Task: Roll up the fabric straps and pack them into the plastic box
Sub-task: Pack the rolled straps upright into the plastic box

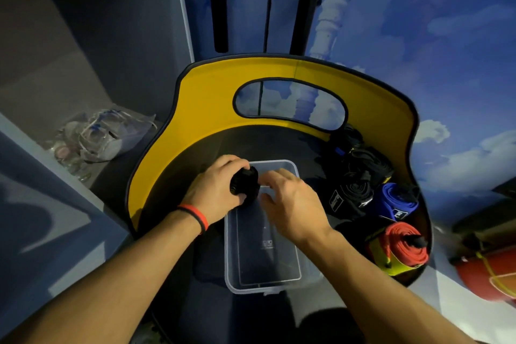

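Left hand (pixel 216 188) grips a rolled black fabric strap (pixel 245 183) over the far end of the clear rectangular plastic box (pixel 307 276). Right hand (pixel 290 204), fingers loosely spread and holding nothing, hovers just beside that roll.

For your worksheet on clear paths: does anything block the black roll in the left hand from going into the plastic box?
Nothing visible blocks it. The black roll is over the box's far left corner; the right hand hovers alongside.

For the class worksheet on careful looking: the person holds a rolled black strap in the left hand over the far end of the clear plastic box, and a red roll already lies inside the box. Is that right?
Not quite. The head view shows the left hand holding the rolled black strap over the far end of the clear plastic box, but the red roll lies outside the box, to its right on the dark tray.
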{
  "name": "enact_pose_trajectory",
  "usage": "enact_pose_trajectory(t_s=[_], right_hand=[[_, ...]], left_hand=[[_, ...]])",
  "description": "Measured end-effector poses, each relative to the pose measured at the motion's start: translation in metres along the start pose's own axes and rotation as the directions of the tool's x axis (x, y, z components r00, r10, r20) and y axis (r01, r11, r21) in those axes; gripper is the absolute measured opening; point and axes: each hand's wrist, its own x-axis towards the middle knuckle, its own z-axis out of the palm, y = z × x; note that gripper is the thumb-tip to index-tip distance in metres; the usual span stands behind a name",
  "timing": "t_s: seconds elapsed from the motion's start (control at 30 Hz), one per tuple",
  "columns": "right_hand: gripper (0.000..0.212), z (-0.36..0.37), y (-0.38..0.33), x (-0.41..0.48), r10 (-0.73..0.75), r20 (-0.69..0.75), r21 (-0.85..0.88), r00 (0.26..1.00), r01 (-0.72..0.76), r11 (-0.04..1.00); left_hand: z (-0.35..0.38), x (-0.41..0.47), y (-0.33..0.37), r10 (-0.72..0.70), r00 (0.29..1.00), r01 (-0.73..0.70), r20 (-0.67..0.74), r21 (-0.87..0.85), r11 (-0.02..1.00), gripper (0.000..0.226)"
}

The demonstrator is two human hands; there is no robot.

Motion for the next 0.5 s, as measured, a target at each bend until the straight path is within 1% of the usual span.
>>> enact_pose_trajectory(t_s=[0.07,0.1,0.17,0.23,0.3,0.37,0.43,0.5], right_hand=[[0.028,-0.017,0.012,-0.008,-0.03,-0.025,-0.183,0.999,0.025,0.983],[0.031,-0.026,0.021,-0.012,-0.014,-0.054,-0.263,0.998,-0.001,0.965],[0.04,-0.042,0.039,-0.018,0.062,-0.146,-0.388,0.987,-0.115,0.915],[0.056,-0.055,0.051,-0.023,0.154,-0.176,-0.481,0.972,-0.222,0.848],[0.068,-0.063,0.062,-0.025,0.259,-0.123,-0.555,0.958,-0.283,0.783],[0.068,-0.065,0.072,-0.026,0.356,-0.037,-0.596,0.934,-0.306,0.743],[0.067,-0.064,0.08,-0.026,0.403,0.024,-0.616,0.915,-0.304,0.726],[0.066,-0.064,0.085,-0.023,0.412,0.043,-0.617,0.91,-0.3,0.727]], left_hand=[[0.001,0.0,-0.003,0.013,1.0,-0.013,-0.006,-0.019,1.0,0.056],[0.001,0.0,-0.004,0.021,1.0,-0.022,-0.013,-0.035,0.999,0.056],[0.002,-0.001,-0.005,0.033,0.999,-0.035,-0.022,-0.065,0.997,0.056],[0.002,-0.001,-0.006,0.03,0.999,-0.032,-0.022,-0.087,0.996,0.057],[0.002,0.0,-0.006,0.033,0.999,-0.036,-0.024,-0.097,0.995,0.057],[0.003,0.001,-0.005,0.035,0.999,-0.038,-0.026,-0.105,0.994,0.058],[0.004,0.001,-0.003,0.036,0.999,-0.038,-0.024,-0.108,0.993,0.057],[0.003,0.002,-0.002,0.039,0.999,-0.041,-0.026,-0.099,0.994,0.057]])
